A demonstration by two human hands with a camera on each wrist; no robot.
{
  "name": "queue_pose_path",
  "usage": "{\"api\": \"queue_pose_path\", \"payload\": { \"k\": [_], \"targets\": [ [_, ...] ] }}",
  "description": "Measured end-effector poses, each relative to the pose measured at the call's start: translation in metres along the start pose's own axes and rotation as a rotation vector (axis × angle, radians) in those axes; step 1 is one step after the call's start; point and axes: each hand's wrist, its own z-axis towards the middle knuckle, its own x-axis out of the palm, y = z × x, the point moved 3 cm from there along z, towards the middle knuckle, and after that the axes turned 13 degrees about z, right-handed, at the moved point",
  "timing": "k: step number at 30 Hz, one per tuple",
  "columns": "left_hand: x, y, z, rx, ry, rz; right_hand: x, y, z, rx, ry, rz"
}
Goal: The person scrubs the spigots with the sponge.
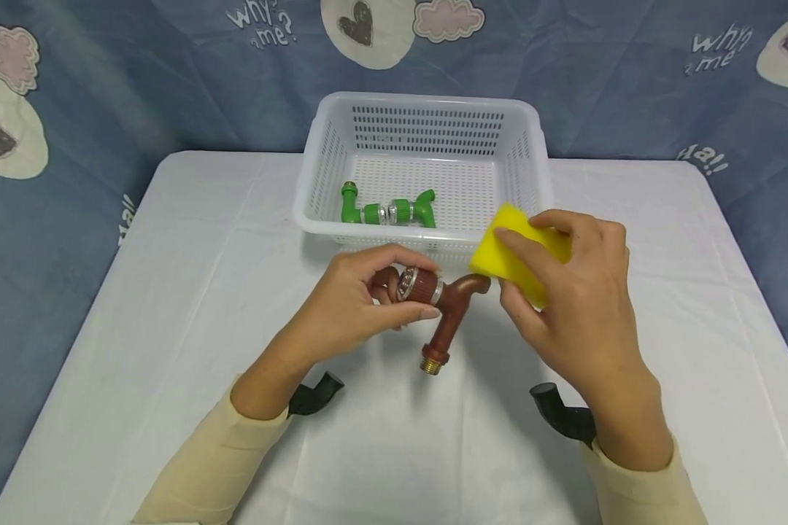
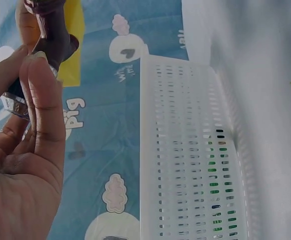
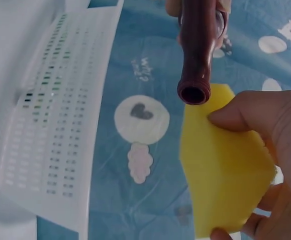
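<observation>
My left hand (image 1: 351,302) grips a brown tap (image 1: 456,302) by its ribbed, silver-edged knob, thumb on the near side. The tap's brass-threaded end points down toward me, and its spout reaches to the right. In my right hand (image 1: 581,292) a yellow sponge (image 1: 508,251) is held between thumb and fingers, its lower left corner close by the spout. The right wrist view shows the open spout mouth (image 3: 193,94) right at the sponge's (image 3: 225,170) edge; whether they touch I cannot tell. Both hands are raised above the table.
Behind the hands stands a white perforated basket (image 1: 427,98) with two green taps (image 1: 423,209) lying along its near side. White cloth covers the table (image 1: 203,292). A patterned blue curtain (image 1: 236,95) hangs behind. Black curved pieces (image 1: 315,395) stick out at both wrists.
</observation>
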Motion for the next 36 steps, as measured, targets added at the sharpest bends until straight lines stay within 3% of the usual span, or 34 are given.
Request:
{"api": "queue_pose_path", "payload": {
  "k": [4, 9, 14, 18, 23, 27, 31, 36],
  "targets": [
    [0.0, 0.0, 0.0, 0.031, -0.013, -0.013, 0.001, 0.008, -0.001, -0.04, -0.046, 0.048],
    [0.0, -0.002, 0.001, 0.075, -0.022, 0.002, 0.009, 0.017, -0.001, -0.088, -0.019, 0.015],
    [0.001, -0.003, 0.001, 0.098, -0.024, 0.005, 0.007, 0.005, 0.0, -0.018, -0.012, -0.095],
    [0.0, -0.003, 0.0, 0.102, -0.044, 0.031, 0.002, -0.002, 0.0, 0.042, -0.098, -0.085],
    [-0.002, -0.002, 0.001, 0.104, -0.06, 0.072, 0.002, 0.006, -0.001, 0.008, -0.156, 0.017],
    [-0.002, -0.002, 0.001, 0.099, -0.054, 0.063, 0.006, 0.014, -0.002, -0.041, -0.127, 0.073],
    [-0.003, -0.003, 0.001, 0.104, -0.061, 0.058, 0.011, 0.015, -0.002, -0.056, -0.091, 0.049],
    [-0.003, -0.003, 0.0, 0.104, -0.066, 0.066, 0.007, 0.006, -0.001, -0.008, -0.112, -0.007]
  ]
}}
